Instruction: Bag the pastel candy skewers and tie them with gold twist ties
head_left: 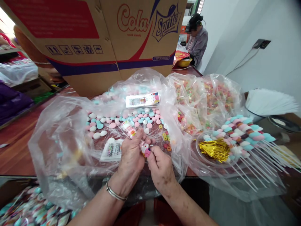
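My left hand [133,153] is closed round a small printed candy packet [145,150], a clear wrapper with pink, white and orange print. The packet's upper part juts out above my thumb. At its lower end my right hand [162,166] is closed in a pinch against the wrapper; the exact spot between the fingertips is hidden. Just beyond lie loose pink, white and blue candies [113,125] on clear plastic. Small ring candies [166,138] are right of my hands. A flat white printed packet [111,150] lies to the left.
A big cardboard box [113,44] stands behind a stack of printed wrappers [142,99]. Bagged gummy candies [195,91] sit back right. A clear tub rim holds gold twist ties [214,150], beside marshmallow sticks [246,131]. Wrapped candies [35,207] fill the lower left. Another person [198,40] sits behind.
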`<state>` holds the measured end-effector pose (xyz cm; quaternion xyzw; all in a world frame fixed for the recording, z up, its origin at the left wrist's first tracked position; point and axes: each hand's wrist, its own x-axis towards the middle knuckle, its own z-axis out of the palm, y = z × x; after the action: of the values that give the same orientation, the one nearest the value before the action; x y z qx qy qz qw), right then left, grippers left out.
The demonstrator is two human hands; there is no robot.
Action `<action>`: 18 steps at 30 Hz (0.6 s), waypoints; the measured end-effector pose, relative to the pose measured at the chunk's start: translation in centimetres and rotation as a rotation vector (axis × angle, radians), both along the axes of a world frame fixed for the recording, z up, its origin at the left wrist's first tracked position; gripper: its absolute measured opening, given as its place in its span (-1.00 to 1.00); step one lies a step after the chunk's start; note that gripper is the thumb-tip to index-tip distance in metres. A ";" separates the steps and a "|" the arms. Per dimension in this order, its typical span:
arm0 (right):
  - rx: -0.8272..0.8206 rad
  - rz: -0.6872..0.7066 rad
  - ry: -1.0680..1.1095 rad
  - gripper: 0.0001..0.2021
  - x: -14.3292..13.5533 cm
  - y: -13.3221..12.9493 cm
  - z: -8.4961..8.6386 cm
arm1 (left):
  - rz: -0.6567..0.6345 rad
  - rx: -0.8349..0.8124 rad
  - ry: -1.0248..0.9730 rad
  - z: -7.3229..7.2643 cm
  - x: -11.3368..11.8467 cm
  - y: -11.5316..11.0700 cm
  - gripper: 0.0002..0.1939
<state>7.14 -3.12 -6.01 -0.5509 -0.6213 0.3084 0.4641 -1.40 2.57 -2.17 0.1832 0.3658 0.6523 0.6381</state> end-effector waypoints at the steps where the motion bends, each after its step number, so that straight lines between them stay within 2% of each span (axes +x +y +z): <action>1: -0.025 0.017 0.029 -0.79 0.2 -0.1 0.1 | 0.007 0.006 0.006 0.1 0.0 0.0 -0.75; 3: -0.030 0.037 0.016 -0.81 0.8 -0.4 0.2 | 0.041 0.008 0.012 0.3 -0.4 0.3 -0.70; 6: 0.055 0.021 -0.146 -0.75 1.3 -1.0 0.2 | 0.067 0.004 0.005 0.3 -0.7 0.7 -0.66; 9: 0.137 -0.017 -0.228 -0.70 1.0 -1.0 0.1 | 0.030 0.025 0.008 0.0 -0.1 0.2 -0.68; 13: 0.149 -0.025 -0.152 -0.73 0.3 -0.3 -0.1 | -0.064 0.045 0.064 -0.7 1.0 -0.9 -0.70; 18: 0.084 -0.009 -0.012 -0.71 0.4 0.2 -0.4 | -0.077 0.109 0.217 -1.5 1.4 -1.7 -0.73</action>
<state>7.56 -2.90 -6.46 -0.5355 -0.6340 0.2766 0.4845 -0.05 0.84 -3.70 0.3011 0.3895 0.6226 0.6083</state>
